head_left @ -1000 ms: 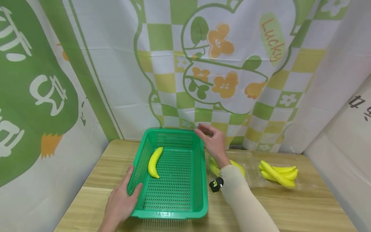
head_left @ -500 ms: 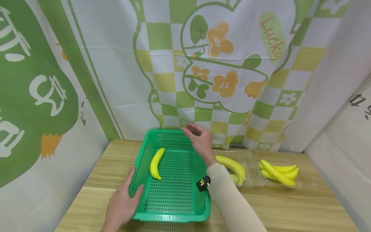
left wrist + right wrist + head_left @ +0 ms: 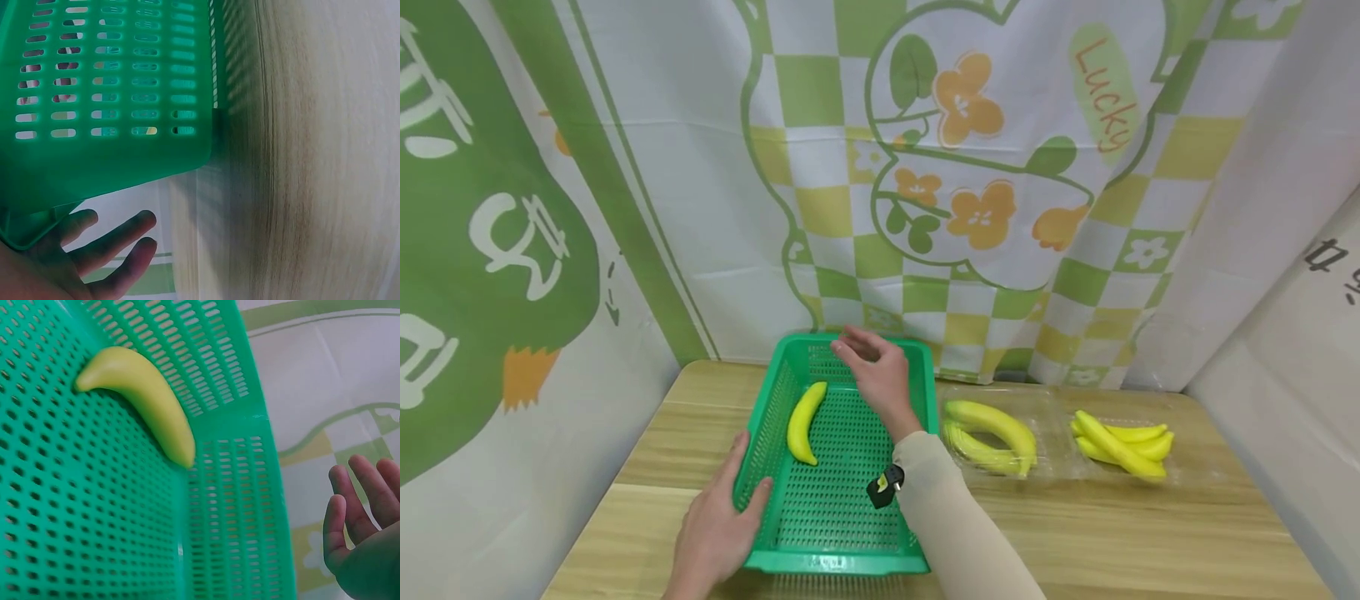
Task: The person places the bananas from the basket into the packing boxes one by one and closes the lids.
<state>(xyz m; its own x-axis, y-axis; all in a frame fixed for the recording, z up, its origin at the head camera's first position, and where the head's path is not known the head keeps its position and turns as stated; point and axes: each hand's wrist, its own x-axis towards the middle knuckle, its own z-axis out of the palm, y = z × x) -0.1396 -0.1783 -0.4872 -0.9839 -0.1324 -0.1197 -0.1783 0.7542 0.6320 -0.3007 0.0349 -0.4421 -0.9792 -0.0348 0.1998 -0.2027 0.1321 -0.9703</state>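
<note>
A green perforated plastic basket (image 3: 827, 562) stands on the wooden table, with one yellow banana (image 3: 804, 423) lying at its left side. My left hand (image 3: 715, 521) holds the basket's left rim, thumb over the inner side and fingers outside. In the left wrist view those fingers (image 3: 115, 247) spread beside the basket's outer wall (image 3: 125, 165). Above the far part of the basket hovers my right hand (image 3: 880, 375), its fingers loosely bent and holding nothing. The right wrist view shows that hand (image 3: 365, 540) apart from the banana (image 3: 147, 394) and beyond the rim.
Right of the basket, a clear plastic tray (image 3: 1052, 417) holds yellow-green bananas (image 3: 992, 433) in one compartment and several yellow bananas (image 3: 1123, 446) in another. A patterned curtain (image 3: 925, 275) hangs behind the wooden table (image 3: 1075, 542).
My right hand has moved left from the basket's far right corner to above its inside, uncovering the nearer bananas in the tray. The basket shifted slightly with my left hand on it.
</note>
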